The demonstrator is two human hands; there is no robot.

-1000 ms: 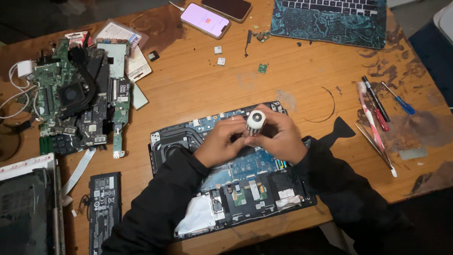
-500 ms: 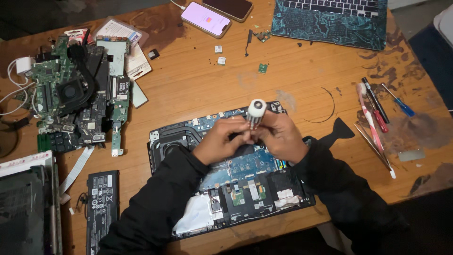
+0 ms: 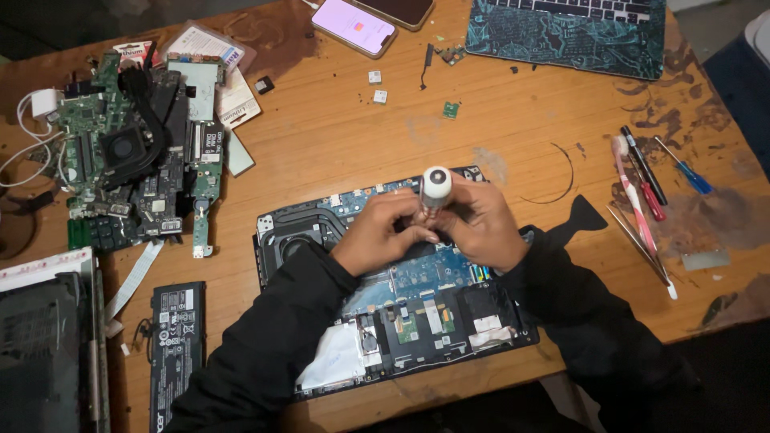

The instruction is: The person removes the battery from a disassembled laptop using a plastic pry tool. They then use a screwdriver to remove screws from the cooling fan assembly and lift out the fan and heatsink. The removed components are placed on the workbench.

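both hands, left hand (image 3: 383, 232) and right hand (image 3: 481, 228), grasp an upright screwdriver (image 3: 435, 188) with a white cap over the opened laptop base (image 3: 385, 281) at the bench (image 3: 337, 136) near edge, tools (image 3: 646, 188) lying right.

You're looking down on a worn wooden table (image 3: 337, 136), its orange-brown top scuffed and marked with dark stains toward the right edge. Light falls evenly over the middle, while the far left corner sinks into shadow. Past the top right corner you see a strip of grey floor (image 3: 706, 24)
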